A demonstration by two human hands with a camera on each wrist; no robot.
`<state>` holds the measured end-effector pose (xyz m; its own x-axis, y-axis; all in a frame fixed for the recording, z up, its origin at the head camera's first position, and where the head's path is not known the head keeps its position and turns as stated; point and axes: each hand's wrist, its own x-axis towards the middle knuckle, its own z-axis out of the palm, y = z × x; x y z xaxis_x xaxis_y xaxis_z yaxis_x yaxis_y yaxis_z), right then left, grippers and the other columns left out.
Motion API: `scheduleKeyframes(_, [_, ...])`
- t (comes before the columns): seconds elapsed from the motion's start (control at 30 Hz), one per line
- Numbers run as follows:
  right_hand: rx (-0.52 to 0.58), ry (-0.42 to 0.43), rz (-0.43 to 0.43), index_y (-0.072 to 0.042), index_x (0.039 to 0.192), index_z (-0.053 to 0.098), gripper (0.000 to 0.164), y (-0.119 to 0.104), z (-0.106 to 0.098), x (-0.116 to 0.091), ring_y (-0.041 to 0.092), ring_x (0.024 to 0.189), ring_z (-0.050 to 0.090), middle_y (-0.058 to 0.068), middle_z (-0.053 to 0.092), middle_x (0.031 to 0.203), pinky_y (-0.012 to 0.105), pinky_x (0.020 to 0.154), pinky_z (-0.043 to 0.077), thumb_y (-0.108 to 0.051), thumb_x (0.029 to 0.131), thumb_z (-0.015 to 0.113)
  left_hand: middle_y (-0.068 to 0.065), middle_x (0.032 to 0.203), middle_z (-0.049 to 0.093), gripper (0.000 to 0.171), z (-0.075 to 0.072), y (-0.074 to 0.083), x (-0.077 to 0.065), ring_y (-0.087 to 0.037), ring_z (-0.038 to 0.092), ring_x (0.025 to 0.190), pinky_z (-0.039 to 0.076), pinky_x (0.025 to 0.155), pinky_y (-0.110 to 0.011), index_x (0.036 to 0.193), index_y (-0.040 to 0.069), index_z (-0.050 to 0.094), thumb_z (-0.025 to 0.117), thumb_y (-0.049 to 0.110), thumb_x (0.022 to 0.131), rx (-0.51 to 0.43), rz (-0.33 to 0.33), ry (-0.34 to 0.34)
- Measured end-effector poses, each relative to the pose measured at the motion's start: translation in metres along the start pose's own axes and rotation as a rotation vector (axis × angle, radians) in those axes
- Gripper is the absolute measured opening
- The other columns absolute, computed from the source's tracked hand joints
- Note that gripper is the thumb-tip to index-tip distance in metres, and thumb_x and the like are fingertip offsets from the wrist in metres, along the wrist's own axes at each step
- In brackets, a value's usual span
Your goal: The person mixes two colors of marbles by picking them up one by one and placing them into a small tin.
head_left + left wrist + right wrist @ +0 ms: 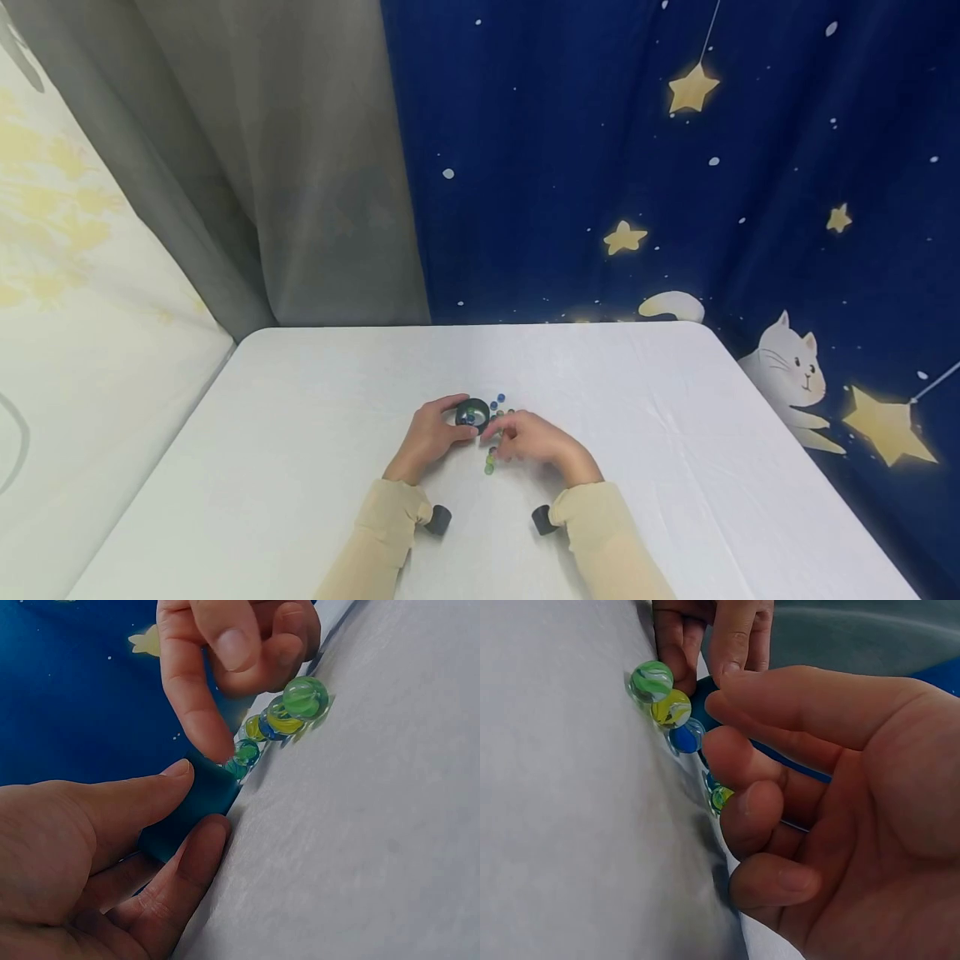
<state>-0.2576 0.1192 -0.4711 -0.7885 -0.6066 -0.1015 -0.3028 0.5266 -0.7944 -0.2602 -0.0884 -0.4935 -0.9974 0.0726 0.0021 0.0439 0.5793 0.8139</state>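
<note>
My left hand [432, 430] grips a small round dark teal cup [196, 814] by its side, thumb and fingers around the wall. The cup is tilted, and several blue and green glass marbles show inside it in the head view. My right hand [534, 437] hovers just right of the cup, its index finger reaching to the rim. Its other fingers are loosely bent, and no marble shows between them. Below that hand lie a green marble [652, 681], a yellow marble [671, 709] and a blue marble [685, 737]. Other marbles lie partly hidden behind the fingers.
A white cloth covers the table [315, 392]. Beyond the cup lies another blue marble [501, 398]. Black wrist cameras [438, 520] sit at both cuffs. Behind the table hang a grey curtain [330, 167] and a blue star-patterned curtain [555, 167].
</note>
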Motion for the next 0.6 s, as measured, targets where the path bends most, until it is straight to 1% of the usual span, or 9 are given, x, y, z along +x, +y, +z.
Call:
scheduleKeyframes(0.17, [-0.004,-0.025,0.006,-0.008,0.111,0.071,0.034,-0.0001,0.0023,0.0012,0.009,0.062,0.053,-0.004,0.06,0.068,0.025,0.059,0.045,0.002,0.079,0.068,-0.009,0.136,0.057,0.059,-0.0007,-0.0013,0.001,-0.032,0.045,0.132,0.033,0.11,-0.05,0.132,0.015,0.062,0.083,0.02,0.077,0.007,-0.009,-0.005])
scheduleKeyframes(0.47, [-0.042,-0.037,-0.028,-0.004,0.105,0.071,0.03,-0.0019,0.0028,0.0004,0.007,0.056,0.049,-0.006,0.057,0.063,0.023,0.056,0.042,0.004,0.076,0.067,-0.009,0.136,0.057,0.059,-0.0013,-0.0014,0.0018,-0.032,0.045,0.131,0.033,0.11,-0.049,0.132,0.014,0.062,0.083,0.02,0.077,0.01,0.002,-0.006])
scheduleKeyframes(0.6, [-0.058,-0.03,-0.006,-0.005,0.105,0.071,0.03,-0.0037,0.0032,0.001,0.007,0.057,0.049,-0.006,0.058,0.064,0.023,0.056,0.042,0.003,0.075,0.068,-0.009,0.136,0.057,0.059,-0.0018,-0.0004,0.0014,-0.032,0.045,0.132,0.032,0.11,-0.05,0.131,0.015,0.062,0.083,0.02,0.077,0.007,-0.006,-0.009])
